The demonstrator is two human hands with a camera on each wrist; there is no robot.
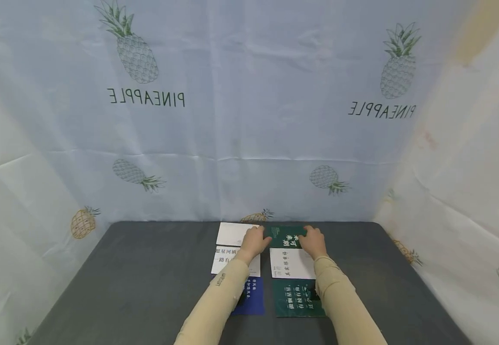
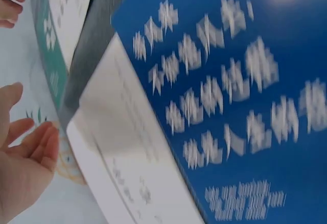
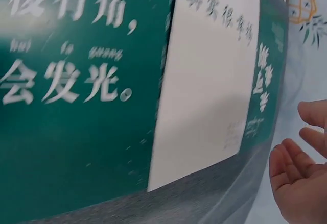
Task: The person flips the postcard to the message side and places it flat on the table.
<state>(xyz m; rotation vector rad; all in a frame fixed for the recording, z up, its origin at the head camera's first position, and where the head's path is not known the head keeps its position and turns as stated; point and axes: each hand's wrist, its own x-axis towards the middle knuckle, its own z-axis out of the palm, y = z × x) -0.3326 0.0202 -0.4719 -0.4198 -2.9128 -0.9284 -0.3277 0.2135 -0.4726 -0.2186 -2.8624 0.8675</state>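
Note:
Six printed cards lie in two columns. My left hand point(image 1: 255, 242) is over the left column, at the right edge of the far white card point(image 1: 228, 234). Nearer lie a white card with a line of black characters point(image 1: 221, 264) and a blue card point(image 1: 255, 303), partly covered by my sleeve. My right hand point(image 1: 314, 242) is at the right edge of the far green card point(image 1: 280, 237). Below that are a white card point(image 1: 290, 270) and a dark green card point(image 1: 284, 309) with white lettering. In the wrist views both hands have loosely bent fingers and hold nothing.
The cards lie on a dark grey table point(image 1: 158, 278). A pale curtain point(image 1: 249, 120) printed with pineapples stands behind the far edge and along both sides.

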